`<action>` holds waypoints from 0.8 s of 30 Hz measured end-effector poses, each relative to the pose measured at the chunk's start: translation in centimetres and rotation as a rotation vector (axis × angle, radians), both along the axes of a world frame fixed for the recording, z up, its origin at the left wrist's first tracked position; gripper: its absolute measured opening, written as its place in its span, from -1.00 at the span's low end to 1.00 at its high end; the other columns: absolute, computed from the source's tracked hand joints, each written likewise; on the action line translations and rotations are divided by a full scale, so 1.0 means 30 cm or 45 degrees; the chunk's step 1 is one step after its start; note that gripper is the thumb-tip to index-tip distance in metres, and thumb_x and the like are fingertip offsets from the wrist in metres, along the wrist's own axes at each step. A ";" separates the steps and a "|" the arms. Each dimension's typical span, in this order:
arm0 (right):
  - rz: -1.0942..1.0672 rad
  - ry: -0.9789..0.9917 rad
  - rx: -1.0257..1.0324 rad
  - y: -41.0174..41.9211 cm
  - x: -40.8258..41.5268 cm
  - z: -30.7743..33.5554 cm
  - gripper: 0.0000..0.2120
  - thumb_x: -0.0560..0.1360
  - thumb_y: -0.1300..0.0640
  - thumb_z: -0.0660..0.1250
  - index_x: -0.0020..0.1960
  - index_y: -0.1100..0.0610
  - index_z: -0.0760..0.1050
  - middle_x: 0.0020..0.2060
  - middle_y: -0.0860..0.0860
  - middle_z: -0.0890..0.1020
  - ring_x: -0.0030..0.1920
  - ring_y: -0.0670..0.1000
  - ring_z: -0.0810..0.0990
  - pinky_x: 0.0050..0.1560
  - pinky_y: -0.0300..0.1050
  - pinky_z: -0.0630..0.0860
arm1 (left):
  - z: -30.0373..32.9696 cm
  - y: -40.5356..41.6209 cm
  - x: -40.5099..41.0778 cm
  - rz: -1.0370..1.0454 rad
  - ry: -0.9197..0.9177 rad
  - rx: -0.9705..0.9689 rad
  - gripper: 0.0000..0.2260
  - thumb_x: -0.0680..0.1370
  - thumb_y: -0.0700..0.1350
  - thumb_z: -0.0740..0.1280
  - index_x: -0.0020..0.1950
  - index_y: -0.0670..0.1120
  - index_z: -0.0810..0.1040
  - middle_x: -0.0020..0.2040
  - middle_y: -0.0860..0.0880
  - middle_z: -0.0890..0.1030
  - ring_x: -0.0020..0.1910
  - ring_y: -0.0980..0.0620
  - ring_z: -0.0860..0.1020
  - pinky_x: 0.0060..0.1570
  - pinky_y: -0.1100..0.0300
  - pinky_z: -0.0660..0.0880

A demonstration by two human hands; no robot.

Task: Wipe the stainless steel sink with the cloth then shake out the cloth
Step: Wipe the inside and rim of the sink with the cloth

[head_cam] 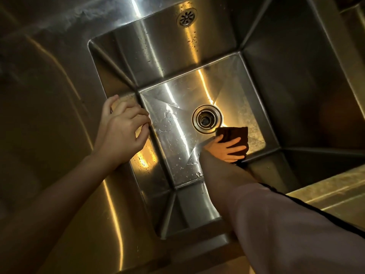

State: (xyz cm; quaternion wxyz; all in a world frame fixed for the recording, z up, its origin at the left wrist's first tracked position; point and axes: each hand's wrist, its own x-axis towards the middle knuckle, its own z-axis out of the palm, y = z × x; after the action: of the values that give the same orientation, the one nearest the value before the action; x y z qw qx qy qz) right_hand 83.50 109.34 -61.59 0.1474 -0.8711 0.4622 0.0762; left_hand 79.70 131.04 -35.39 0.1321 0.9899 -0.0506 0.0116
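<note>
A deep stainless steel sink (177, 135) fills the middle of the head view, its floor wet with drops. Its round drain (207, 118) sits in the floor's centre. A dark brown folded cloth (235, 135) lies on the floor just right of and below the drain. My right hand (227, 150) reaches down into the basin and presses flat on the cloth with fingers spread. My left hand (122, 131) rests on the sink's left rim, fingers loosely bent over the edge, holding nothing.
A round overflow grate (186, 16) sits high on the far wall. A steel counter (49, 95) spreads to the left of the basin. A second ledge (325, 190) lies at the lower right.
</note>
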 end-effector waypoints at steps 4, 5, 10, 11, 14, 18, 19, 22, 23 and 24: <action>0.110 0.011 0.198 0.070 -0.050 0.078 -0.41 0.62 -0.19 -0.07 0.45 0.14 0.35 0.42 0.26 0.35 0.38 0.44 0.30 0.32 0.35 0.28 | -0.003 -0.002 0.003 0.006 -0.006 0.013 -0.72 0.54 -0.04 0.20 -0.06 -0.09 0.69 -0.01 0.00 0.67 0.13 -0.05 0.53 0.40 -0.15 0.16; 0.104 0.000 0.224 0.097 -0.074 0.098 -0.43 0.60 -0.17 -0.01 0.47 0.14 0.32 0.44 0.27 0.32 0.40 0.44 0.26 0.35 0.35 0.23 | -0.003 -0.003 0.003 0.005 -0.003 0.015 -0.72 0.54 -0.03 0.20 -0.06 -0.09 0.69 -0.02 0.00 0.67 0.14 -0.05 0.53 0.40 -0.15 0.16; 0.267 0.281 0.531 0.268 -0.211 0.174 -0.27 0.57 -0.10 0.21 0.57 0.02 -0.12 0.56 0.17 -0.10 0.50 0.38 -0.16 0.48 0.32 -0.04 | 0.004 -0.002 0.000 -0.013 -0.003 0.025 -0.72 0.53 -0.03 0.19 -0.07 -0.09 0.69 -0.02 0.02 0.67 0.13 -0.05 0.54 0.40 -0.15 0.15; 0.330 0.377 0.565 0.289 -0.225 0.191 -0.24 0.57 -0.10 0.20 0.57 0.01 -0.19 0.56 0.15 -0.16 0.50 0.38 -0.19 0.48 0.32 -0.03 | 0.006 -0.002 0.000 -0.012 -0.003 0.023 -0.72 0.53 -0.04 0.20 -0.07 -0.09 0.69 -0.02 0.02 0.67 0.12 -0.05 0.54 0.40 -0.14 0.15; 0.436 0.602 0.614 0.303 -0.207 0.232 -0.20 0.58 -0.07 0.19 0.55 0.02 -0.31 0.53 0.16 -0.26 0.49 0.41 -0.17 0.42 0.37 0.05 | 0.011 -0.006 0.001 -0.002 -0.001 0.026 -0.71 0.52 -0.03 0.19 -0.07 -0.08 0.69 -0.03 0.03 0.67 0.12 -0.04 0.54 0.41 -0.12 0.14; 0.791 0.881 0.557 0.187 -0.134 0.305 -0.33 0.63 -0.10 0.06 0.56 0.07 -0.23 0.53 0.24 -0.10 0.44 0.44 0.08 0.35 0.34 0.20 | 0.012 -0.006 -0.002 0.016 -0.002 0.038 -0.71 0.51 -0.02 0.19 -0.10 -0.06 0.69 -0.06 0.04 0.67 0.10 -0.03 0.54 0.41 -0.09 0.11; 0.924 0.874 0.506 0.153 -0.129 0.324 -0.37 0.63 -0.10 0.04 0.57 0.08 -0.16 0.52 0.25 -0.01 0.43 0.42 0.14 0.34 0.30 0.25 | 0.013 -0.008 -0.002 0.020 0.006 0.038 -0.71 0.51 -0.02 0.18 -0.11 -0.06 0.69 -0.07 0.04 0.67 0.10 -0.02 0.53 0.41 -0.10 0.12; 1.314 0.693 0.412 0.087 -0.127 0.361 -0.41 0.63 -0.13 0.04 0.56 0.07 -0.03 0.49 0.21 0.13 0.44 0.29 0.15 0.38 0.20 0.23 | 0.017 -0.011 -0.002 0.036 0.005 0.044 -0.73 0.49 -0.03 0.19 -0.14 -0.06 0.68 -0.11 0.05 0.66 0.07 -0.04 0.53 0.39 -0.17 0.17; 1.453 0.647 0.431 0.073 -0.119 0.363 -0.40 0.62 -0.15 0.03 0.57 0.04 -0.04 0.51 0.18 0.09 0.48 0.26 0.08 0.42 0.19 0.15 | 0.018 -0.012 -0.001 0.042 0.002 0.043 -0.73 0.49 -0.03 0.19 -0.15 -0.06 0.68 -0.13 0.05 0.65 0.07 -0.04 0.53 0.39 -0.18 0.18; 1.587 0.626 0.469 0.061 -0.105 0.360 -0.39 0.62 -0.19 0.03 0.57 0.01 -0.05 0.54 0.14 0.03 0.52 0.23 -0.02 0.46 0.19 0.05 | 0.019 -0.011 -0.001 0.047 0.001 0.037 -0.74 0.48 -0.03 0.20 -0.16 -0.05 0.68 -0.13 0.05 0.65 0.07 -0.03 0.52 0.39 -0.17 0.18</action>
State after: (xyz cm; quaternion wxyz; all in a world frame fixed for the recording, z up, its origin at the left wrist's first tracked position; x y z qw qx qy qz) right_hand 80.34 111.17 -50.80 0.1126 -0.8923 -0.1249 0.4189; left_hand 79.67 130.69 -34.82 0.1174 0.9925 -0.0324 0.0127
